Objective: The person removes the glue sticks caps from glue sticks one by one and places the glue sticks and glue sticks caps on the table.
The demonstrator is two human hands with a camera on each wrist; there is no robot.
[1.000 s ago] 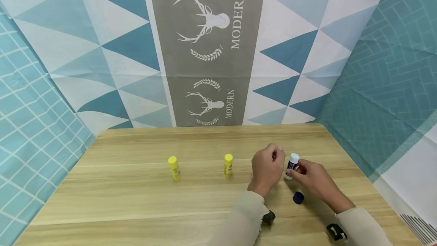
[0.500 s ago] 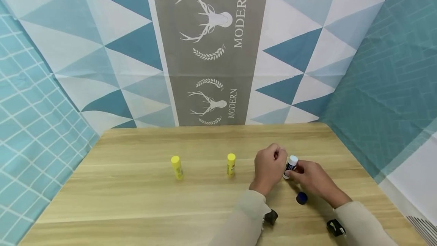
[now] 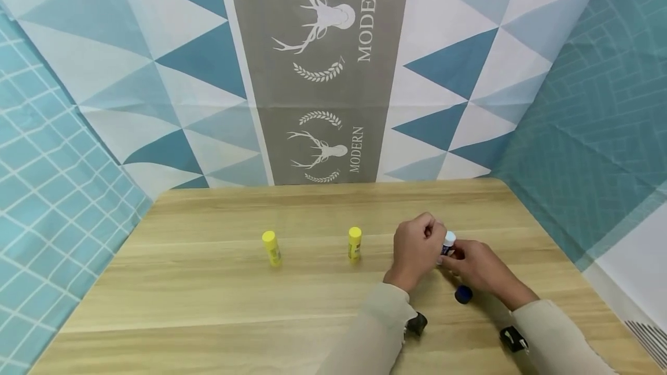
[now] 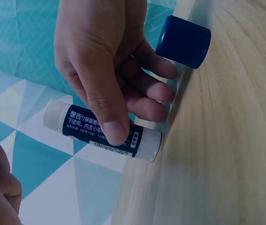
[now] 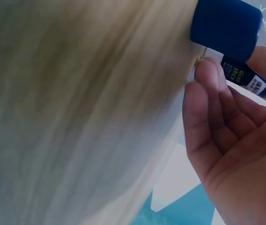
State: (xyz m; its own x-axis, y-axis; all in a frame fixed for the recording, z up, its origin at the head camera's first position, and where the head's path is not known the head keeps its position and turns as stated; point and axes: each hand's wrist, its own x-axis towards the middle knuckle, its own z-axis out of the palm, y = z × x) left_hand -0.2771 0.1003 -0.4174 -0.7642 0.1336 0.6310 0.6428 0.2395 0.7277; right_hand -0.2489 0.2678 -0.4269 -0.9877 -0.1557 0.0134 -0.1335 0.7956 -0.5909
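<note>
In the head view, the right hand (image 3: 482, 265) pinches the glue stick (image 3: 447, 246) on the right of the surface (image 3: 208, 305), with the left hand (image 3: 417, 247) curled closed just beside it and nothing visible in its grip; the stick is probably light and stiff, and smooth enough to roll. In the left wrist view, the thumb crosses the dark-blue label, and that straight middle seems the best hold, leaving both white ends free. In the right wrist view, the blue cap (image 5: 226, 30) partly hides the stick, whose label reads "GLUE STICK".
</note>
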